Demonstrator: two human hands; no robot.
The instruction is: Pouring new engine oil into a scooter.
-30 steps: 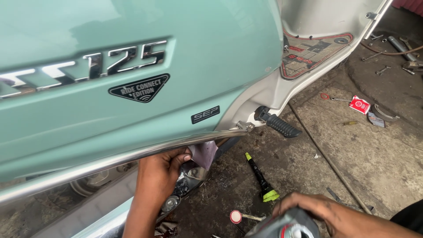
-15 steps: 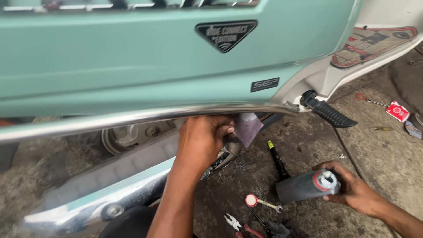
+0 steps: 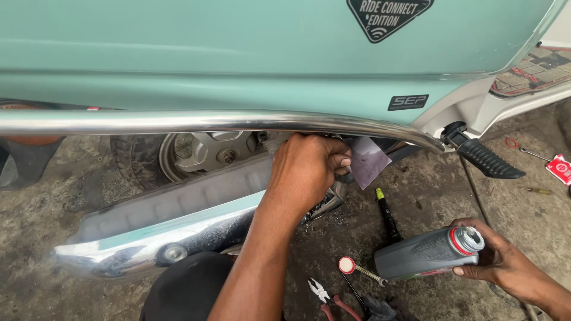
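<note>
Beneath the pale green side panel point(image 3: 178, 53) of the scooter, I see my left hand point(image 3: 309, 169) closed in a fist just under the chrome guard rail point(image 3: 196, 120), its fingers curled tight around a small part I cannot make out, with a piece of purplish paper point(image 3: 367, 160) sticking out beside the knuckles. Directly below that hand sits the exhaust point(image 3: 166, 229), its chrome end dusty and its upper cover grey. Behind it I note the rear wheel point(image 3: 199, 151), partly hidden by the rail. My right hand point(image 3: 496, 258) grips a grey oil bottle point(image 3: 425, 254) near its neck, holding it on its side just above the ground with the red-ringed, silver-topped mouth pointing right. On the concrete floor point(image 3: 428, 190) between the two hands lies a black screwdriver point(image 3: 386, 211) with a yellow-green tip, and near the bottle's base I see a small round red-rimmed tool point(image 3: 348, 266). Red-handled pliers point(image 3: 324, 297) lie close to my forearm. To the right, the black footrest point(image 3: 488, 159) juts out from the body, and a small red packet point(image 3: 559, 168) rests at the frame's edge, well apart from the bottle.
</note>
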